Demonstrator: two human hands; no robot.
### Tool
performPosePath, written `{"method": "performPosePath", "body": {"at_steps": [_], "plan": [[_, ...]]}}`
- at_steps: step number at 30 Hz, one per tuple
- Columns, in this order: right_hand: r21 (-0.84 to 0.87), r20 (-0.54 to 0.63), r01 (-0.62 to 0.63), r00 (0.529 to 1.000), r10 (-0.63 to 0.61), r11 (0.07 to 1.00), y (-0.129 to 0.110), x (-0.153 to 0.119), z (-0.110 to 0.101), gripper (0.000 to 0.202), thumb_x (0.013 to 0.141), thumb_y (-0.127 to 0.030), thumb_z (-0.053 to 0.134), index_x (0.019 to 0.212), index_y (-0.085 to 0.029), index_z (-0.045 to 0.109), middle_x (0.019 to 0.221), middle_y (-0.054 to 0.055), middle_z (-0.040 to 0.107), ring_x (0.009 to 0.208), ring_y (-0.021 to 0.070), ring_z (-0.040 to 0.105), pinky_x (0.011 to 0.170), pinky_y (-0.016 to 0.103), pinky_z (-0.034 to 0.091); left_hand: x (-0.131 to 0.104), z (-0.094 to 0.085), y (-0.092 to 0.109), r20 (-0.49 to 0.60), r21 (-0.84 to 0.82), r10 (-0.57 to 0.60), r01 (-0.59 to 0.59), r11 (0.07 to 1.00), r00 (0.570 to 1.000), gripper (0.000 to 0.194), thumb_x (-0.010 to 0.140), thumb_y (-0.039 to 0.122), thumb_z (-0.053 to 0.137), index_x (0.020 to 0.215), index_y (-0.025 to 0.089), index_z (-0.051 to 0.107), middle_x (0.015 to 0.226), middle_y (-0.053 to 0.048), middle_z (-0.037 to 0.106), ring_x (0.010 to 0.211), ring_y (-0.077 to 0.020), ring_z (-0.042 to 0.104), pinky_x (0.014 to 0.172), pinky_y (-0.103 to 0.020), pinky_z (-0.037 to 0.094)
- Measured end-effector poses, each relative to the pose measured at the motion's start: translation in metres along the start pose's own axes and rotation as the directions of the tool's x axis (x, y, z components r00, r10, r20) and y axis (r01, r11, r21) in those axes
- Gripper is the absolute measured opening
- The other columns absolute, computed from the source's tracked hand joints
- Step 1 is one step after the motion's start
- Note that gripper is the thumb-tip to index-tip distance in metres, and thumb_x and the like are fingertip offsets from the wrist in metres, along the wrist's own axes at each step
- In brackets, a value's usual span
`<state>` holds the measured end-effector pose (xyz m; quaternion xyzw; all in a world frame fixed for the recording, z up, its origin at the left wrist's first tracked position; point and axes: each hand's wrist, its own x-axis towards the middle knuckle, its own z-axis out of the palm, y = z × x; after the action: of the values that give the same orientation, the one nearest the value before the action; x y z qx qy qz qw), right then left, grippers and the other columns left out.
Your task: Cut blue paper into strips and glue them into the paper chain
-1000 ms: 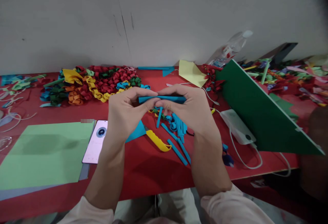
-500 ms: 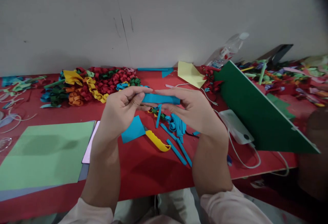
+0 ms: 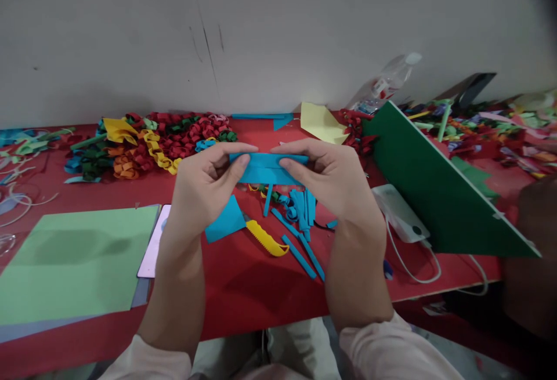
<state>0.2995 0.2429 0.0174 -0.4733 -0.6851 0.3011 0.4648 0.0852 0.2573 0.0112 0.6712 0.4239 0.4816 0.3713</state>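
Note:
A folded piece of blue paper (image 3: 267,174) is held up above the table, a crease running along its length. My left hand (image 3: 211,180) pinches its left end between thumb and fingers. At the right end, my right hand (image 3: 328,180) grips it the same way. Below the hands lie several narrow blue paper strips (image 3: 299,257) and a bunch of blue strips (image 3: 303,212), some of them curled. A yellow knife (image 3: 266,238) rests beside a blue paper sheet (image 3: 225,220), which my left wrist partly hides.
Green paper (image 3: 82,264) lies at the left, next to a phone (image 3: 152,246). Colourful paper chains (image 3: 148,142) are heaped along the wall. At right a green board (image 3: 439,194) leans over the red table, near a white power bank (image 3: 402,214) and a plastic bottle (image 3: 387,87).
The blue paper has turned in my hands, so that more of its broad face and a crease show. Both thumbs now press on its front. The phone's screen shows more.

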Motion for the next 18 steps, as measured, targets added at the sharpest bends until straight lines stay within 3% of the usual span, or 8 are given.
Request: {"method": "performPosePath", "body": {"at_steps": [6,11,15,18], "plan": [[0.125,-0.063,-0.007,0.998,0.015,0.992,-0.0025,-0.0020,0.0040,0.018,0.089,-0.024,0.069,0.101,-0.022,0.083,0.087,0.002,0.076,0.056,0.0086,0.062,0.052,0.022,0.050,-0.0027,-0.0005,0.0068,-0.023,-0.028,-0.062,0.061,0.998,0.998,0.017,0.088,0.029,0.072,0.101,0.020,0.080,0.082,-0.002,0.076,0.064,-0.0126,0.070,0.060,-0.021,0.058],[0.092,-0.038,0.018,0.999,-0.015,0.996,-0.0029,-0.0023,0.0051,0.023,0.087,-0.017,0.066,0.102,-0.023,0.083,0.086,0.001,0.076,0.064,0.0098,0.065,0.058,0.023,0.053,-0.0024,0.0036,0.0073,-0.104,0.004,-0.078,0.079,0.997,0.991,0.019,0.086,0.040,0.078,0.091,0.022,0.081,0.083,-0.002,0.077,0.069,-0.0131,0.068,0.060,-0.020,0.056],[0.081,-0.038,0.042,0.999,-0.039,0.996,-0.0016,-0.0028,0.0042,0.024,0.088,-0.017,0.066,0.102,-0.024,0.083,0.093,0.001,0.078,0.079,0.0134,0.070,0.068,0.025,0.057,0.0001,0.0041,0.0023,-0.020,-0.070,-0.138,0.136,0.988,0.990,0.026,0.084,0.043,0.080,0.097,0.021,0.082,0.087,-0.003,0.079,0.070,-0.0139,0.070,0.060,-0.020,0.057],[0.073,0.005,0.012,1.000,-0.012,0.997,-0.0041,-0.0031,0.0043,0.023,0.088,-0.023,0.069,0.108,-0.023,0.082,0.098,0.003,0.078,0.079,0.0147,0.070,0.067,0.026,0.058,0.0004,0.0020,0.0001,0.001,-0.083,-0.154,0.154,0.985,0.988,0.030,0.084,0.044,0.080,0.101,0.020,0.082,0.087,-0.004,0.079,0.068,-0.0140,0.070,0.059,-0.020,0.057]]}}
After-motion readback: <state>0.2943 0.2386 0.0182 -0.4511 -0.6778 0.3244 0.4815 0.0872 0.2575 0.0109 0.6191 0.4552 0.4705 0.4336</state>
